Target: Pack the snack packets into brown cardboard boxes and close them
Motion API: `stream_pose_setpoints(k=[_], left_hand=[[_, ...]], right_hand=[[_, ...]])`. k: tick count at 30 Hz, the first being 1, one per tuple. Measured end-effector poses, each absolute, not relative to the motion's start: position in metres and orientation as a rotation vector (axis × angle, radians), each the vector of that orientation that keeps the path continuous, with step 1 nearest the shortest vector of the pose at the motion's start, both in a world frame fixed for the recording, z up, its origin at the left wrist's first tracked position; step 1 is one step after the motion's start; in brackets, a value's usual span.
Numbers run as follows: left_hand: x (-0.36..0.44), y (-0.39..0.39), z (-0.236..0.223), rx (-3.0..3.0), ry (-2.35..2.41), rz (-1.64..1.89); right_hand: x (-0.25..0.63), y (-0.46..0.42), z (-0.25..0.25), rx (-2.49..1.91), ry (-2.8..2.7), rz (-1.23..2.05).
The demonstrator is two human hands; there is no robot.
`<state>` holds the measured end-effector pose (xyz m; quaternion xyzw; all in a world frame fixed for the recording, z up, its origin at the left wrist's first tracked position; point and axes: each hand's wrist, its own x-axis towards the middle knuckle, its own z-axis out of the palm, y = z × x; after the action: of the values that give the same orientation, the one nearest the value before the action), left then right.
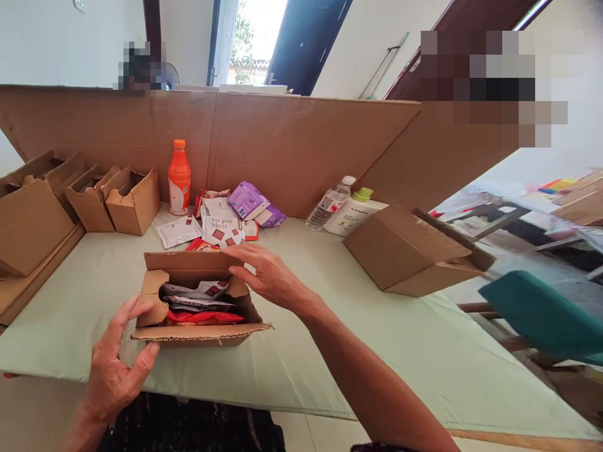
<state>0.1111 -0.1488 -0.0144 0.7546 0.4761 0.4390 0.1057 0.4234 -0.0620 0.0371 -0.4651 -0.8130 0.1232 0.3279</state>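
An open cardboard box [202, 337] stands near the front edge of the table. Inside it are several packets: silver-grey ones [200, 290] behind and a red packet [207, 317] in front. My left hand [115, 355] is at the box's front left corner, its fingers apart; the fingertips are by the left end and the thumb is by the front flap. At the back right corner, my right hand [264, 273] has its thumb inside the back flap and its fingers over the top edge. The palm sides of both hands are hidden.
Behind the box lie white packets [179, 231] and a purple packet [247, 199]. An orange bottle [179, 179] stands beside small cardboard boxes [134, 204]. On the right are a clear bottle [325, 210], a white bottle [351, 216] and a tipped box [400, 251]. A cardboard wall [282, 144] borders the table.
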Motion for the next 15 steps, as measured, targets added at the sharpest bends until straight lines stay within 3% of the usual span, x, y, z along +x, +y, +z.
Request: stream_pose_setpoints(k=[4,9,15], left_hand=[[0.118,-0.143,-0.008,2.383,1.471,1.338],[0.128,-0.13,-0.002,2.397,1.693,1.3],[0.13,-0.114,-0.005,2.456,1.489,1.067]], right_hand=[[0.419,-0.041,0.025,-1.281,-1.937,0.454],[0.438,-0.072,0.017,-1.02,-1.969,0.819],[0.442,-0.119,-0.012,-0.977,-2.151,0.529]])
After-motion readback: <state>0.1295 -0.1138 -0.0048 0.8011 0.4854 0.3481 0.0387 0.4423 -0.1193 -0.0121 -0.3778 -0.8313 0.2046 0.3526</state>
